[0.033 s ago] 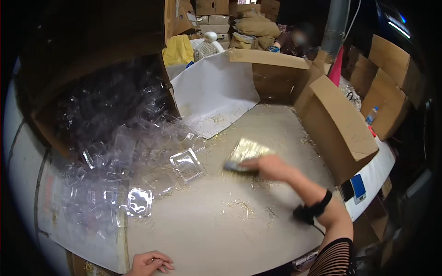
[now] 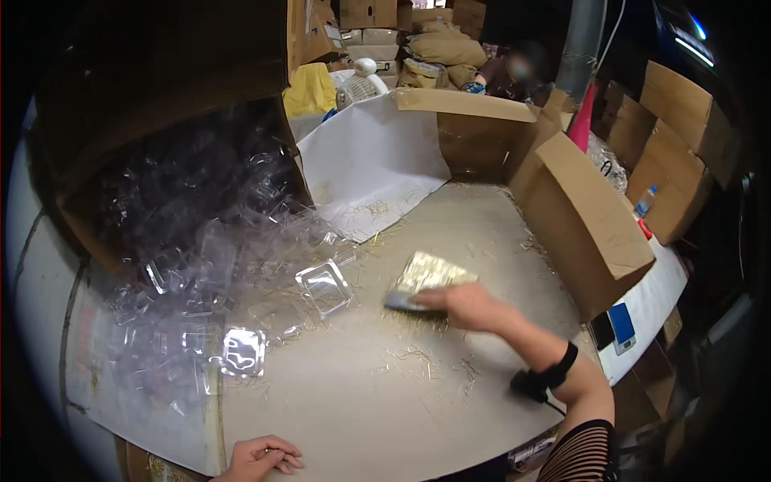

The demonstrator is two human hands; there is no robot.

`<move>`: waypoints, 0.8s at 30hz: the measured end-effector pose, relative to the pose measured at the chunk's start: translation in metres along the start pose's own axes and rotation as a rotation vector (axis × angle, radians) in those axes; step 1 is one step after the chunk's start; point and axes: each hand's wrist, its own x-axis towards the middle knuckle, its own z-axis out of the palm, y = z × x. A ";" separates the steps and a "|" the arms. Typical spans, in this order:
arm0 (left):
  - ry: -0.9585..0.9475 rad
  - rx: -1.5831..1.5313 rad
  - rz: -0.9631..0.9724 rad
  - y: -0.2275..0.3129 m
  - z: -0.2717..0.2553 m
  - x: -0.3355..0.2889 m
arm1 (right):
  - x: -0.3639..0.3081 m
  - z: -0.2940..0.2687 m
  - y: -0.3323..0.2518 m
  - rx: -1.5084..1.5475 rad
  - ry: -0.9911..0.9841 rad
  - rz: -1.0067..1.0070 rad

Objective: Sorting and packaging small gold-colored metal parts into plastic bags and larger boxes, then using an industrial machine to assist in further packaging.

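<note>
Our right hand (image 2: 474, 308) grips the gold block (image 2: 434, 273), which extends far and left. Our left hand (image 2: 262, 459) lies empty, fingers loosely curled.

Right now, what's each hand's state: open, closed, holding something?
Left hand: open, fingers loosely bent, nothing visible in it.
Right hand: closed on a blurred grey tool.

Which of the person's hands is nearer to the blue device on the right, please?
Right. The right hand is left of the blue device, at the gold object; the left hand is much farther left, near the front edge of the table.
</note>
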 end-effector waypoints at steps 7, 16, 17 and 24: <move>0.021 0.034 0.003 -0.001 0.006 -0.003 | -0.045 -0.066 0.053 -0.366 0.631 0.363; -0.005 0.051 0.055 -0.013 0.006 -0.002 | -0.044 0.006 0.102 -0.139 0.181 0.705; 0.012 0.055 0.058 -0.013 0.006 -0.004 | -0.043 0.011 0.077 -0.120 0.209 0.578; 0.031 0.025 0.087 -0.007 0.010 -0.003 | -0.055 -0.042 0.065 -0.498 0.886 0.430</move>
